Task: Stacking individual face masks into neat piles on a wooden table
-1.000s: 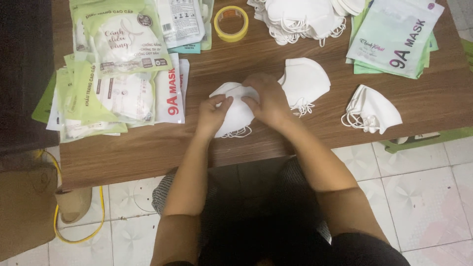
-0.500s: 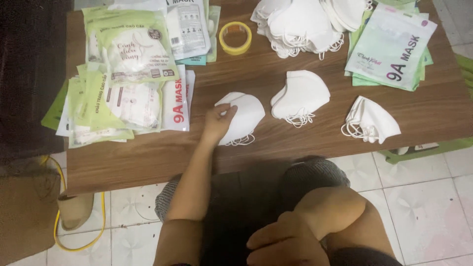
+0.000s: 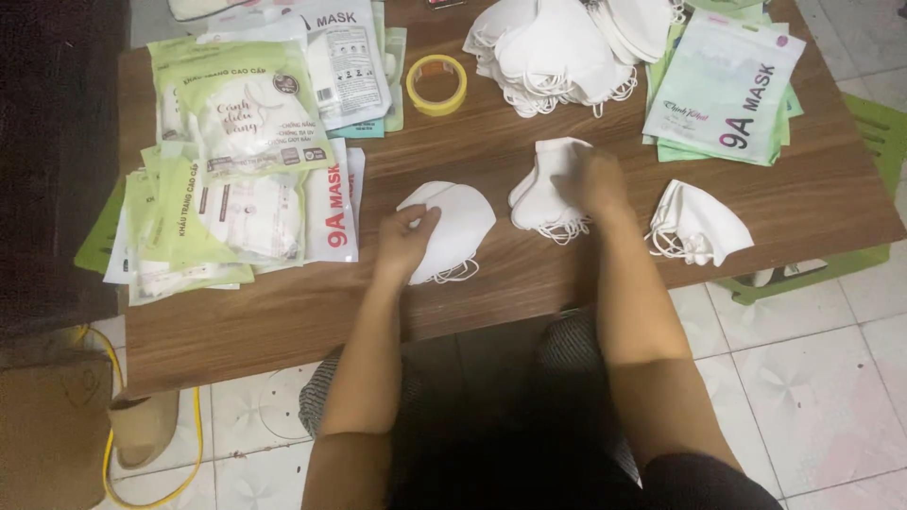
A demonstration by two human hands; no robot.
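Observation:
A small stack of folded white face masks lies on the brown wooden table in front of me. My left hand pinches its left edge. To the right lies a second small stack of white masks. My right hand rests on top of it, fingers curled over its right side. A third lot of white masks lies farther right, untouched.
A big heap of white masks sits at the table's back. Green and white mask packets pile up at the left, more packets at the back right. A roll of yellow tape lies between them. Tiled floor below.
My right hand has come up from my lap and now lies on the middle stack of masks. My left hand stays on the near stack.

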